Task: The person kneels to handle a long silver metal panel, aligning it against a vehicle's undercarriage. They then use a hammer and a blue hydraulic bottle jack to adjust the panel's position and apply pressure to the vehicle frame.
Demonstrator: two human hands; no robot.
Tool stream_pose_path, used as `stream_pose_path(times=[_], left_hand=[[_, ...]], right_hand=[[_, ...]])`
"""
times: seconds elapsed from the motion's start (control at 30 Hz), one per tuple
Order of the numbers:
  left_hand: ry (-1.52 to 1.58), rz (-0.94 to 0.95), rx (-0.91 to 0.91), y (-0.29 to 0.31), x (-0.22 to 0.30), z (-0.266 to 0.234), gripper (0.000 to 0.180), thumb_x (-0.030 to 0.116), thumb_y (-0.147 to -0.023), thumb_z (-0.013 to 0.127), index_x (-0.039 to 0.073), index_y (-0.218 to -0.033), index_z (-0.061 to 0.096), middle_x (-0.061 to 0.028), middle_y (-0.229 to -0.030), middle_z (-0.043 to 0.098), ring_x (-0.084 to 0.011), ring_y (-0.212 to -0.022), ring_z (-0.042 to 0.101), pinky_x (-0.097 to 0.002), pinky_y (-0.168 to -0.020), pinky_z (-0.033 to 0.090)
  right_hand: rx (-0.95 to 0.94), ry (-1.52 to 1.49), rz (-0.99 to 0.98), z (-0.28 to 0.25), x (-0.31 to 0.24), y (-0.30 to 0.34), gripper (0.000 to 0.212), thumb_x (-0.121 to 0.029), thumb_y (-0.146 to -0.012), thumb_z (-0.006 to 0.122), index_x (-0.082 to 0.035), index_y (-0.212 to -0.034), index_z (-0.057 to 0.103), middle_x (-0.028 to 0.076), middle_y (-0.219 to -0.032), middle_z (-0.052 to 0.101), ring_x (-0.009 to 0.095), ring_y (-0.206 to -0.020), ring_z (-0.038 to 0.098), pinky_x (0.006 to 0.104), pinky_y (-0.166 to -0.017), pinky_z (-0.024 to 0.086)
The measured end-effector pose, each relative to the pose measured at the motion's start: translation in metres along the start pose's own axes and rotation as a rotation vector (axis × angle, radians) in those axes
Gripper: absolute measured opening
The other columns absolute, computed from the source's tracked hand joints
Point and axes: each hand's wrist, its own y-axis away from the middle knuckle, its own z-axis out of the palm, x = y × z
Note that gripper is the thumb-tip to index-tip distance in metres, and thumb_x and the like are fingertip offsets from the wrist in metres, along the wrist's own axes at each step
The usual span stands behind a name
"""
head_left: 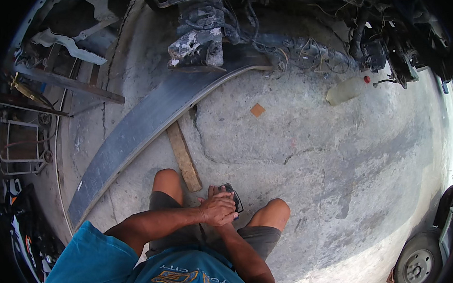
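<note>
My left hand (220, 209) lies over my right hand, with its fingers curled across it, between my bent knees. Of my right hand (225, 225), the wrist side shows below, while most of its fingers are covered. Just beyond the two hands is a small black thing (237, 198) with a thin dark edge, partly hidden, and I cannot make out what it is. A narrow wooden board (183, 157) lies on the floor ahead of my left knee. Its far end meets a long, curved grey panel (145, 110) that stretches from the near left to the far middle.
Rusty vehicle framework (199, 44) with loose wires stands across the far side. A bottle with a red cap (346, 92) and a small brown square (257, 110) lie on the concrete. At left are a metal cart (21, 147) and a motorcycle (26, 238); at right, a wheel (418, 263).
</note>
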Motion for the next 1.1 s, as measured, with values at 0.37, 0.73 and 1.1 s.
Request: stream_pose_path(times=[0.37,0.73,1.1], left_hand=[[0.023,0.008,-0.025,-0.006,0.014,-0.016,0.046,0.044,-0.091,0.059,0.004,-0.096,0.080,-0.0194,-0.118,0.074,-0.0395,-0.128,0.057,-0.0536,-0.121,0.028],[0.053,0.046,0.113,0.002,0.024,-0.019,0.036,0.035,-0.091,0.062,0.006,-0.096,0.082,-0.0175,-0.109,0.077,-0.0365,-0.119,0.063,-0.0529,-0.117,0.035],[0.055,0.026,0.565,0.020,0.037,-0.008,0.047,0.036,-0.096,0.065,0.000,-0.125,0.069,-0.0223,-0.125,0.070,-0.0358,-0.127,0.061,-0.0505,-0.119,0.032]], right_hand=[[0.018,-0.005,0.007,0.006,-0.003,0.004,0.076,-0.062,-0.097,0.059,-0.010,-0.151,0.049,0.017,-0.150,0.053,0.038,-0.145,0.043,0.0570,-0.118,0.032],[0.124,0.032,-0.006,0.026,0.005,-0.002,0.075,-0.060,-0.097,0.062,-0.010,-0.150,0.049,0.018,-0.150,0.053,0.037,-0.145,0.045,0.0558,-0.118,0.033],[0.318,-0.576,-0.103,0.034,0.019,0.006,0.052,-0.046,-0.099,0.062,-0.006,-0.131,0.064,0.021,-0.129,0.067,0.038,-0.120,0.063,0.0502,-0.100,0.048]])
